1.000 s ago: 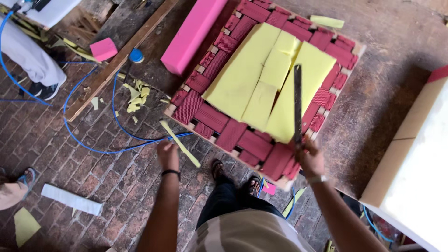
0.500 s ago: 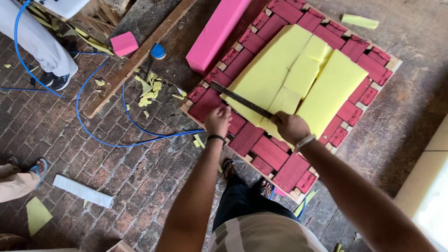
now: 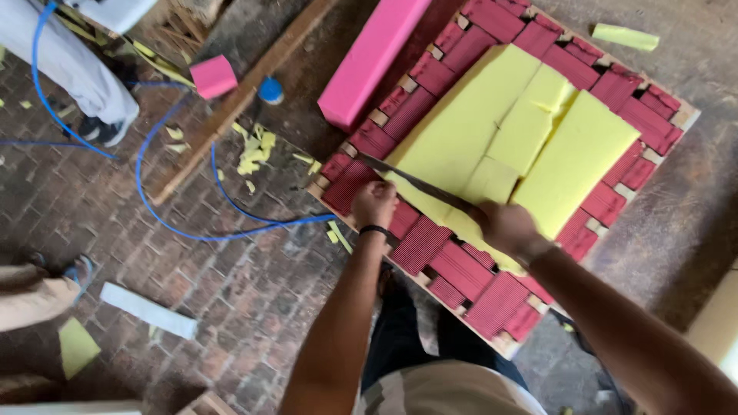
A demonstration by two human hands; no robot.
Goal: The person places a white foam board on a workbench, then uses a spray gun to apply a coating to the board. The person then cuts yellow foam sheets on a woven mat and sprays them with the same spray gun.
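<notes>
A square frame of dark red ribbed blocks [image 3: 461,270] lies on the floor, its middle filled with yellow foam pieces [image 3: 530,138]. A long dark blade [image 3: 419,184] rests flat across the frame's near left corner and the foam edge. My right hand [image 3: 506,227] grips the blade's handle end. My left hand [image 3: 374,203], with a black band at the wrist, presses on the red blocks just below the blade, fingers curled.
A long pink foam bar [image 3: 373,54] lies beside the frame's far left side. A blue hose [image 3: 184,223] loops over the brick floor. Yellow scraps [image 3: 254,150], a small pink block [image 3: 213,75] and a wooden plank [image 3: 231,107] lie left. Other people's legs [image 3: 77,69] stand at left.
The blade has gone from upright in my right hand to lying flat across the frame's corner. My left hand moved from the floor's edge onto the red blocks beside it.
</notes>
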